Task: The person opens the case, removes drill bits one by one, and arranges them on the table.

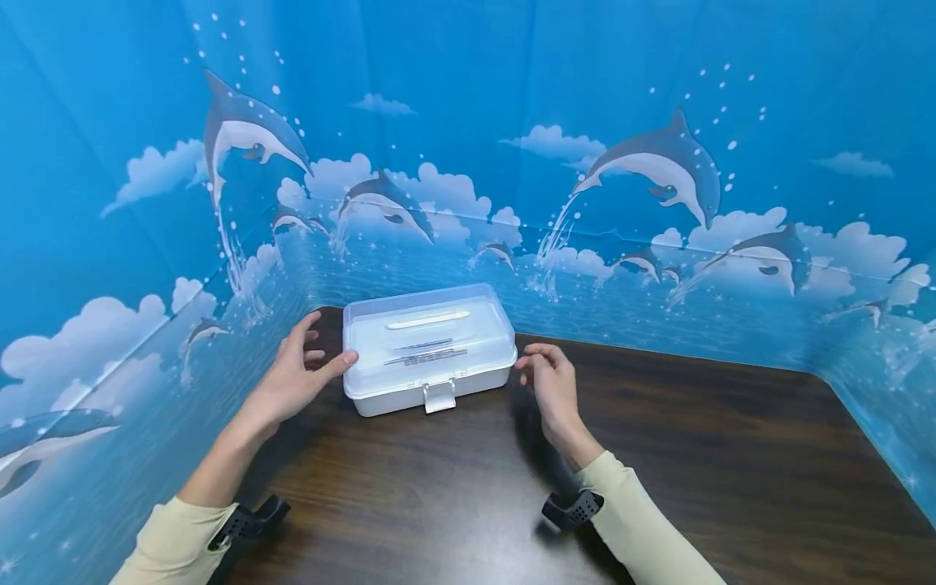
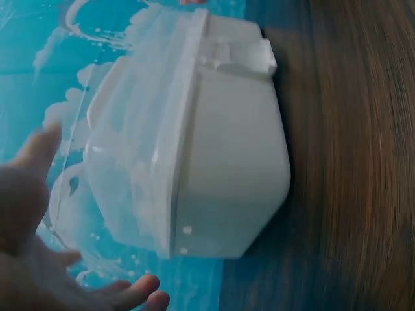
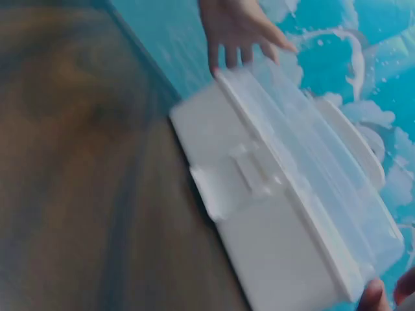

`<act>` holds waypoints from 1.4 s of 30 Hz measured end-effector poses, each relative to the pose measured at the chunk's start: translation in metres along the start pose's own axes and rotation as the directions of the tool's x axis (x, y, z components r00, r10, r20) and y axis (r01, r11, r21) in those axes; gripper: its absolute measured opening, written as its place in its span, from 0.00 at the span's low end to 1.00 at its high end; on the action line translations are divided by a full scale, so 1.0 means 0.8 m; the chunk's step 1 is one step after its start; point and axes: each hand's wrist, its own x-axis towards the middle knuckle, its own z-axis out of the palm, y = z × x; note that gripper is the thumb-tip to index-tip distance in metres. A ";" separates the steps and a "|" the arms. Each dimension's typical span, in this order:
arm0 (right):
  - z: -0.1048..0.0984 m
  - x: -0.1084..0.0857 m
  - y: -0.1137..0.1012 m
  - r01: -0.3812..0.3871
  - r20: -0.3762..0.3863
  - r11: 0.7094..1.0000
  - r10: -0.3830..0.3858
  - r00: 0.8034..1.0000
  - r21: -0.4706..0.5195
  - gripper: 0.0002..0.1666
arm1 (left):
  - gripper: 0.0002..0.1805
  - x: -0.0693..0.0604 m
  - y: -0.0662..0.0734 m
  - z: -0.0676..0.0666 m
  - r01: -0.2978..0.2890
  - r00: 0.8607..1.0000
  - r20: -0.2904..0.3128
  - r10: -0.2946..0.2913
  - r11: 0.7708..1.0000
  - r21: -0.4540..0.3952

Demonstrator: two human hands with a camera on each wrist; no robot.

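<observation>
- One white box (image 1: 395, 405) sits on the desk (image 1: 439, 496), translucent lid (image 1: 483, 325) down, latch (image 1: 439, 397) jutting out.
- Thin dark shapes (image 1: 426, 357), unclear, show through.
- Left hand (image 1: 292, 382), fingers spread, at its left end; right hand (image 1: 554, 386), fingers loosely bent, at its right.

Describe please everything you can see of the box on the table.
The box, which looks plastic, has an opaque white base, a closed translucent lid and a pale handle on top. The front latch juts outward, seemingly unfastened. Thin dark shapes show on or through the lid. The box stands upright near the table edge, between left hand and right hand; whether either touches it is unclear.
</observation>
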 end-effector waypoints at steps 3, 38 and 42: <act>-0.003 0.016 -0.004 0.125 0.045 0.990 -0.122 0.991 -0.068 0.25 | 0.68 0.001 -0.007 0.006 -0.118 0.993 0.027 0.115 0.987 0.112; -0.025 0.059 0.004 0.395 0.509 0.852 -0.185 0.841 -0.344 0.53 | 0.60 0.005 -0.009 0.005 -0.396 0.917 0.055 0.394 0.890 0.227; -0.035 0.056 -0.010 0.462 0.510 0.779 -0.217 0.833 -0.423 0.53 | 0.57 0.009 -0.010 0.004 -0.435 0.897 0.042 0.440 0.862 0.260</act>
